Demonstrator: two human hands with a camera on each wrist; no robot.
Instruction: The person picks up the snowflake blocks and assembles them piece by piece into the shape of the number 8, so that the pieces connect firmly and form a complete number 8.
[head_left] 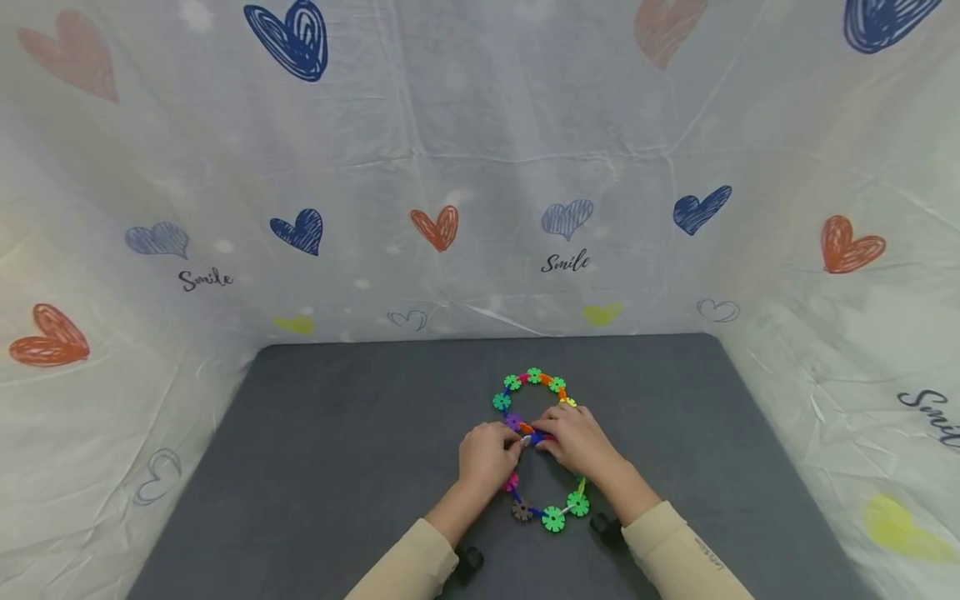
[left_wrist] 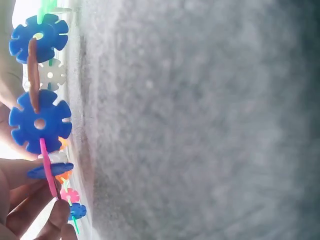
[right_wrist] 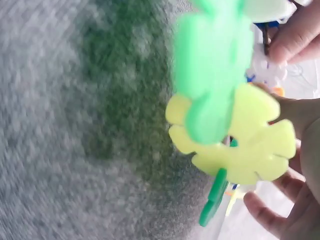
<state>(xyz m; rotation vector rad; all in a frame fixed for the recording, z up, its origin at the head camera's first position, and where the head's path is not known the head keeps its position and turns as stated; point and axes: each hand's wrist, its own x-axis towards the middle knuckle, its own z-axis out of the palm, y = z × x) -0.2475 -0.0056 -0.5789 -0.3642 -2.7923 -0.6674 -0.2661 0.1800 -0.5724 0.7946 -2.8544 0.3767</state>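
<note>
A chain of colourful, flower-shaped interlocking plastic discs [head_left: 553, 519] lies in two loops like a figure eight. Where the loops meet, my left hand [head_left: 487, 454] pinches the joined discs beside a whitish piece [head_left: 526, 440]. From the other side, my right hand [head_left: 573, 437] grips the chain near a blue disc [head_left: 537, 437]. The left wrist view has left fingers [left_wrist: 30, 210] at the end of an edge-on pink disc [left_wrist: 46, 165], which links to an upright blue disc [left_wrist: 40, 122]. A yellow disc [right_wrist: 260, 135] and a blurred green disc [right_wrist: 212, 60] partly cover the right wrist view.
A dark grey tabletop [head_left: 360, 433] carries the chain. Black objects sit by the left wrist [head_left: 470, 562] and the right wrist [head_left: 604, 527]. A white curtain [head_left: 480, 117] printed with hearts rises behind the table and along both sides.
</note>
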